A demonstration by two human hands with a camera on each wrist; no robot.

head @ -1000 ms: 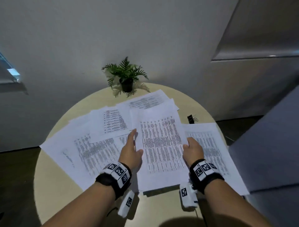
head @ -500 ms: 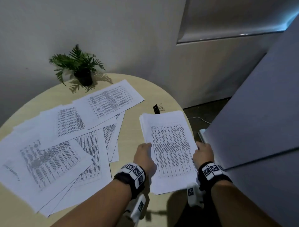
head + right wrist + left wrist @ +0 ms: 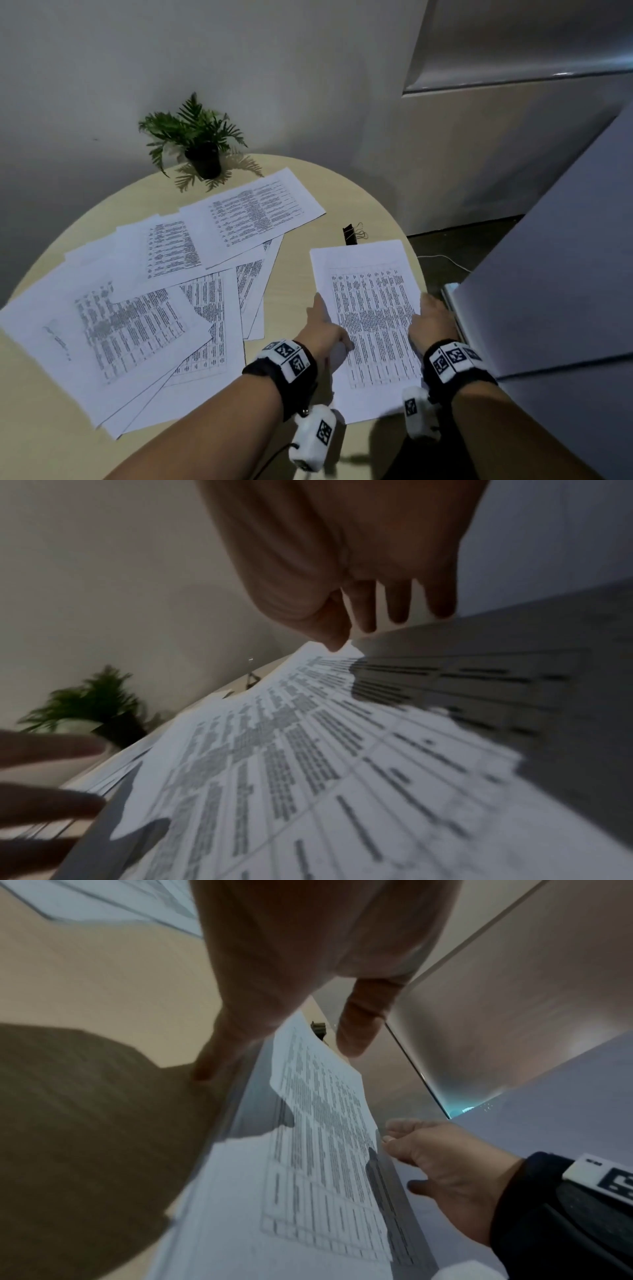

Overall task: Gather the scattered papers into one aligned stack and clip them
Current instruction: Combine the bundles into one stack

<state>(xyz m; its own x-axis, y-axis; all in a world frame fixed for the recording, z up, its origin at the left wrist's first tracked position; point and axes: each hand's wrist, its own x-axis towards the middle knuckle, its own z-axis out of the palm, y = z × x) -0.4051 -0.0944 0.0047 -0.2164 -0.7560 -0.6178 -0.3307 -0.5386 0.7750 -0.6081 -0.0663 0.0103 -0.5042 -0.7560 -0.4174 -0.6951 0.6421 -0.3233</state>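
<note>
A small stack of printed papers lies on the right part of the round table, its far end close to a black binder clip. My left hand sits at the stack's left edge with straight fingers down on the table beside it and the thumb just above the sheets. My right hand grips the right edge, thumb on top and the fingers past the edge. Several loose printed sheets lie fanned over the table's left and middle.
A small potted fern stands at the table's far edge by the wall. A large grey panel rises right beside the table at my right hand. A white cable lies on the dark floor behind.
Both hands carried sheets from the table's middle to the right, onto the sheet by the clip. They stay at the stack's two sides; the left fingers have straightened.
</note>
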